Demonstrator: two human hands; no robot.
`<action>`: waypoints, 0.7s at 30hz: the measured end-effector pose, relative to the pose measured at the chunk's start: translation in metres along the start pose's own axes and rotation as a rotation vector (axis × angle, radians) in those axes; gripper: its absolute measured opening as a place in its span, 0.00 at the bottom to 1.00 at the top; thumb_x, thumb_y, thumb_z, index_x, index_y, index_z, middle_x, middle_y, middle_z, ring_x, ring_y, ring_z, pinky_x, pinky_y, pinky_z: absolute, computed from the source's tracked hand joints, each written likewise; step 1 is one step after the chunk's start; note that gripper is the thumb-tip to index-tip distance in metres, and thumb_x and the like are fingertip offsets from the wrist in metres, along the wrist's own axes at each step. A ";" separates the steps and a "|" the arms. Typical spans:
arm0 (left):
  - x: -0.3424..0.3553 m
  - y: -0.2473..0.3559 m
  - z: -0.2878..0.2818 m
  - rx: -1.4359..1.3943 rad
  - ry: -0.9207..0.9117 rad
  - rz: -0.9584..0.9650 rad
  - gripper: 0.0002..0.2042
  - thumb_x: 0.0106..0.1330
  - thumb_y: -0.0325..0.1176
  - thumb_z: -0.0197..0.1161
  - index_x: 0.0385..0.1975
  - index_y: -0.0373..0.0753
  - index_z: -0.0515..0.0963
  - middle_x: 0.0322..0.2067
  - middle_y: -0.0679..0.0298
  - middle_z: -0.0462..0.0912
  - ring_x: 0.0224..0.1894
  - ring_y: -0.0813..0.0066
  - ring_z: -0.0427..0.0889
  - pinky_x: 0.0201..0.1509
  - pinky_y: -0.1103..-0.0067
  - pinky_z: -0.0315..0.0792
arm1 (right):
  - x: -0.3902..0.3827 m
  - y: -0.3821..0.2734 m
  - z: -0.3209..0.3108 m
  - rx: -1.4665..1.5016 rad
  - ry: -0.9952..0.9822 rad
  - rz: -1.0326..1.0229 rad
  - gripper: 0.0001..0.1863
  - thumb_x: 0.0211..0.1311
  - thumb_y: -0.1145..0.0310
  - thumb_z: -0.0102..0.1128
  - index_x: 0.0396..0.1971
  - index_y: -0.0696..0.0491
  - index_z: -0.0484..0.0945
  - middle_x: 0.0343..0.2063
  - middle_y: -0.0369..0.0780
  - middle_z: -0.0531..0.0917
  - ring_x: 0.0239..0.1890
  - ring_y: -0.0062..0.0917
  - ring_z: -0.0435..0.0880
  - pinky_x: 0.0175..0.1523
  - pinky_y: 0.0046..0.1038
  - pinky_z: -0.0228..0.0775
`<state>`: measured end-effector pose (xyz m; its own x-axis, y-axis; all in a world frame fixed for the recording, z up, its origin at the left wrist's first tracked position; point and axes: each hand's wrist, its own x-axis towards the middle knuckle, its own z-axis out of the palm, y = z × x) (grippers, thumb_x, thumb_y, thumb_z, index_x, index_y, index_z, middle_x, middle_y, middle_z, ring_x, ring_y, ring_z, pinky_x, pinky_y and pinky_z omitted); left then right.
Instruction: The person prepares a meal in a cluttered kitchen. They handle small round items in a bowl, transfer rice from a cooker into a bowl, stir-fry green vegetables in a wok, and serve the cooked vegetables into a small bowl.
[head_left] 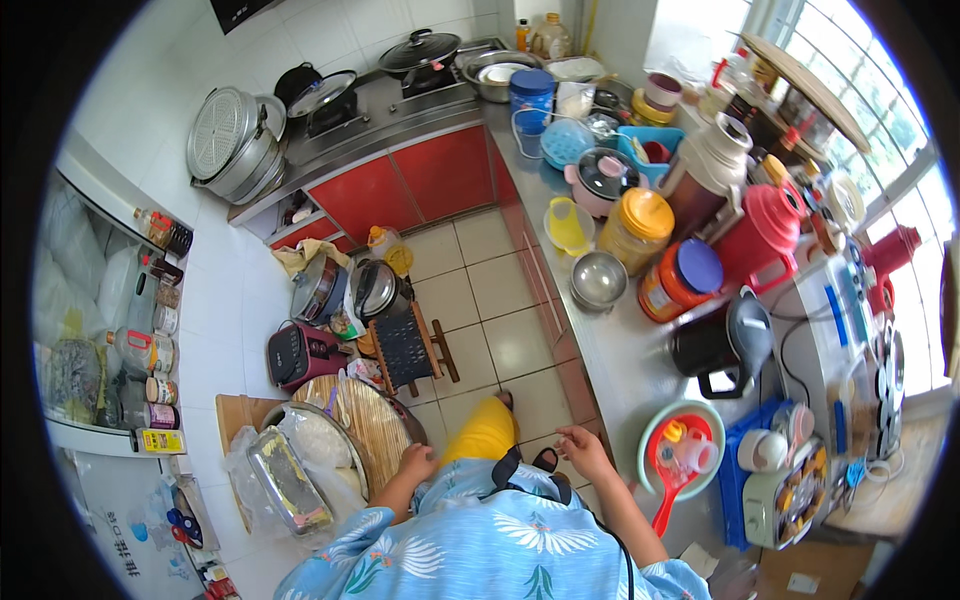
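Note:
My left hand (418,460) hangs beside my yellow-clad leg (481,428), near a round wooden board (365,415), with fingers loosely bent and nothing visible in them. My right hand (580,445) is empty, fingers slightly curled and apart, just left of a pale green basin (648,448). A red handled colander (668,496) sits in that basin with small plastic items in it. A steel bowl (598,280) stands on the counter (612,355) ahead of my right hand. A bagged metal box (285,475) lies low at my left.
A dark stool (398,348), red air fryer (300,355) and pots (378,288) crowd the left floor side. Thermoses (750,245), jars (640,222) and a black kettle (705,350) line the right counter. A stove (365,125) is at the back, a glass-fronted cabinet (95,290) at far left.

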<state>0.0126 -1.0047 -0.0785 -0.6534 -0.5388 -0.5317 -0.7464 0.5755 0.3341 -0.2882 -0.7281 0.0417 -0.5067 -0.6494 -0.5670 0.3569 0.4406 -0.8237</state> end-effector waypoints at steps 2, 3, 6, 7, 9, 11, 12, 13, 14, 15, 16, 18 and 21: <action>0.010 -0.013 -0.007 0.008 -0.069 -0.062 0.18 0.53 0.46 0.62 0.37 0.40 0.83 0.42 0.48 0.81 0.47 0.50 0.79 0.51 0.64 0.73 | 0.042 -0.027 0.006 0.000 -0.049 0.024 0.16 0.65 0.72 0.47 0.52 0.59 0.72 0.35 0.39 0.82 0.35 0.20 0.80 0.41 0.22 0.73; 0.021 -0.023 -0.008 0.013 -0.099 -0.086 0.18 0.54 0.48 0.62 0.35 0.41 0.84 0.39 0.48 0.83 0.45 0.49 0.81 0.49 0.63 0.74 | 0.065 -0.037 0.009 -0.004 -0.078 0.020 0.16 0.65 0.72 0.47 0.52 0.58 0.72 0.35 0.39 0.82 0.35 0.20 0.80 0.41 0.22 0.73; 0.049 -0.081 0.008 0.177 -0.270 -0.061 0.20 0.58 0.49 0.55 0.32 0.38 0.84 0.32 0.48 0.83 0.39 0.49 0.83 0.45 0.61 0.75 | 0.133 -0.069 0.026 -0.045 -0.151 0.014 0.16 0.65 0.72 0.47 0.51 0.58 0.73 0.34 0.39 0.82 0.35 0.21 0.81 0.41 0.23 0.74; 0.057 -0.110 0.017 0.282 -0.344 0.002 0.20 0.60 0.48 0.53 0.33 0.37 0.83 0.34 0.47 0.83 0.40 0.49 0.83 0.44 0.61 0.75 | 0.155 -0.082 0.033 -0.046 -0.158 0.050 0.16 0.65 0.73 0.47 0.51 0.58 0.72 0.34 0.39 0.82 0.35 0.21 0.81 0.41 0.23 0.74; 0.097 -0.128 -0.003 0.396 -0.413 0.152 0.20 0.62 0.47 0.52 0.35 0.37 0.83 0.35 0.48 0.83 0.39 0.50 0.83 0.46 0.61 0.75 | 0.201 -0.115 0.044 -0.061 -0.137 0.097 0.16 0.65 0.73 0.47 0.52 0.59 0.72 0.34 0.39 0.82 0.35 0.21 0.81 0.41 0.23 0.74; 0.155 -0.151 -0.047 0.411 -0.361 0.262 0.19 0.63 0.46 0.52 0.37 0.37 0.83 0.36 0.48 0.83 0.39 0.50 0.83 0.47 0.61 0.75 | 0.247 -0.149 0.059 -0.118 -0.144 0.060 0.15 0.64 0.74 0.49 0.49 0.59 0.74 0.33 0.39 0.82 0.36 0.21 0.81 0.42 0.23 0.74; 0.186 -0.160 -0.071 0.341 -0.303 0.262 0.19 0.64 0.45 0.51 0.38 0.37 0.83 0.37 0.48 0.83 0.39 0.51 0.83 0.47 0.60 0.75 | 0.270 -0.167 0.068 -0.184 -0.174 -0.010 0.14 0.64 0.74 0.49 0.48 0.59 0.74 0.33 0.38 0.82 0.35 0.21 0.81 0.41 0.23 0.74; 0.216 -0.168 -0.103 0.229 -0.225 0.224 0.18 0.65 0.44 0.51 0.39 0.37 0.82 0.37 0.48 0.83 0.39 0.51 0.83 0.48 0.60 0.75 | 0.301 -0.190 0.079 -0.239 -0.209 -0.107 0.13 0.65 0.74 0.49 0.48 0.59 0.75 0.33 0.37 0.81 0.35 0.21 0.81 0.41 0.23 0.74; 0.249 -0.164 -0.133 -0.164 -0.119 -0.106 0.17 0.65 0.42 0.53 0.38 0.36 0.82 0.37 0.49 0.83 0.39 0.52 0.83 0.48 0.62 0.75 | 0.332 -0.209 0.087 -0.299 -0.245 -0.159 0.14 0.62 0.74 0.51 0.47 0.57 0.76 0.34 0.40 0.83 0.37 0.27 0.83 0.44 0.26 0.74; 0.277 -0.162 -0.162 -0.603 0.124 -0.382 0.15 0.65 0.40 0.55 0.38 0.35 0.81 0.38 0.50 0.83 0.39 0.54 0.83 0.49 0.64 0.74 | 0.358 -0.240 0.098 -0.421 -0.208 -0.308 0.15 0.61 0.74 0.52 0.47 0.56 0.76 0.37 0.42 0.82 0.39 0.31 0.82 0.46 0.28 0.74; 0.305 -0.161 -0.197 -0.595 0.221 -0.310 0.14 0.64 0.37 0.58 0.40 0.33 0.79 0.40 0.51 0.83 0.43 0.58 0.82 0.49 0.68 0.74 | 0.379 -0.288 0.109 -0.541 -0.163 -0.452 0.16 0.59 0.74 0.53 0.48 0.56 0.76 0.40 0.44 0.82 0.41 0.35 0.82 0.47 0.30 0.74; 0.350 -0.143 -0.260 -0.804 0.299 -0.351 0.14 0.64 0.36 0.57 0.43 0.32 0.78 0.42 0.50 0.82 0.45 0.60 0.81 0.50 0.70 0.73 | 0.414 -0.393 0.129 -0.685 -0.049 -0.733 0.18 0.56 0.75 0.55 0.49 0.55 0.75 0.45 0.47 0.80 0.47 0.42 0.80 0.51 0.34 0.73; 0.402 -0.153 -0.311 -0.914 0.495 -0.335 0.16 0.64 0.35 0.57 0.46 0.31 0.77 0.42 0.50 0.82 0.47 0.61 0.81 0.50 0.72 0.73 | 0.457 -0.549 0.151 -0.652 0.053 -1.131 0.23 0.52 0.77 0.58 0.51 0.55 0.74 0.50 0.48 0.78 0.54 0.44 0.75 0.58 0.37 0.69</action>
<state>-0.1750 -1.5012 -0.1015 -0.2250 -0.8886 -0.3997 -0.5737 -0.2107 0.7915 -0.5974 -1.3606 0.2358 -0.3093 -0.8375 0.4504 -0.7202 -0.1030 -0.6861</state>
